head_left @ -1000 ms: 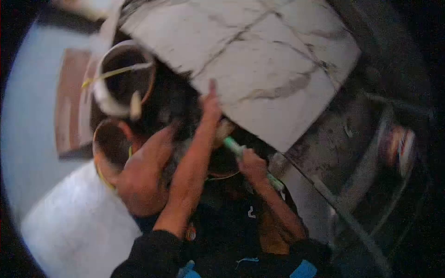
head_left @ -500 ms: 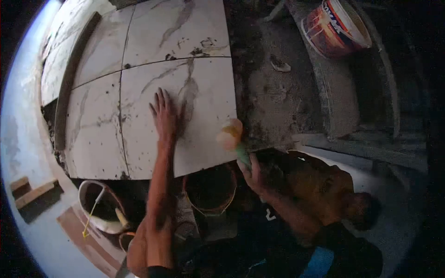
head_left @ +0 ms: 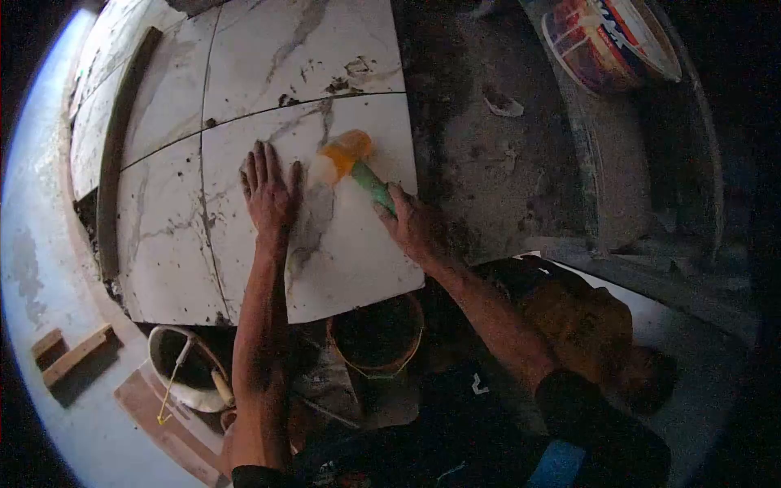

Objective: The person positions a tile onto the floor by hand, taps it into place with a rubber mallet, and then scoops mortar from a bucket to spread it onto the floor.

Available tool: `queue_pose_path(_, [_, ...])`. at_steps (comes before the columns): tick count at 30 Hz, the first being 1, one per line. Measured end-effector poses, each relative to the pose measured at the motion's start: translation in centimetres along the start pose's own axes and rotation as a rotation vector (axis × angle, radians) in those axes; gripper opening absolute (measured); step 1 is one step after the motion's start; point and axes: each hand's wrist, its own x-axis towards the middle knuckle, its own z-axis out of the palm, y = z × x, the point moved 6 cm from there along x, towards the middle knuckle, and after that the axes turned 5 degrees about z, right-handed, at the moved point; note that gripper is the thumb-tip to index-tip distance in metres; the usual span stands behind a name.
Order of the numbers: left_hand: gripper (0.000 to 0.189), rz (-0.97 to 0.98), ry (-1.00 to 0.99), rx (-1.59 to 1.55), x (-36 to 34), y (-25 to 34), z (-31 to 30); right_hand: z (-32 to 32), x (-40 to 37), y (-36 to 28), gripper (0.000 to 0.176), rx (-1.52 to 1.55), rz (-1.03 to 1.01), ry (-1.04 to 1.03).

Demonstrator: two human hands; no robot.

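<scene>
My left hand [head_left: 269, 193] lies flat with fingers spread on a white marbled floor tile [head_left: 366, 260] at the near right corner of the tiled area. In my right hand [head_left: 413, 226] is a mallet [head_left: 351, 156] with a green handle and an orange and pale head, gripped by its handle. The mallet head is over the same tile, to the right of my left hand, and slightly blurred. Grey veins and bits of dark mortar mark the tile surface, and narrow dark joints separate it from the neighbouring tiles.
A long straight bar [head_left: 122, 154] lies across the tiles at left. A printed paint bucket [head_left: 610, 45] stands at upper right beyond rough grey ground [head_left: 480, 154]. Near me are a white bucket [head_left: 163, 382] with tools and a dark round bucket [head_left: 376, 376]. Wooden pieces [head_left: 77, 355] lie at lower left.
My right hand has carried the mallet up and left, from the tile's right edge to over its middle. My left hand has shifted slightly left, still flat on the tile.
</scene>
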Motion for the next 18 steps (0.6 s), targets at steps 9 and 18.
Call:
queue_pose_path(9, [0.061,-0.002,0.049,-0.020,0.3,-0.4,0.1,1.6,-1.6,-0.1,0.031,-0.009,-0.155,0.072])
queue_pose_path(18, [0.063,-0.030,0.009,-0.051,-0.3,-0.5,0.4,1.9,-2.8,-1.1,0.035,-0.054,0.059,-0.128])
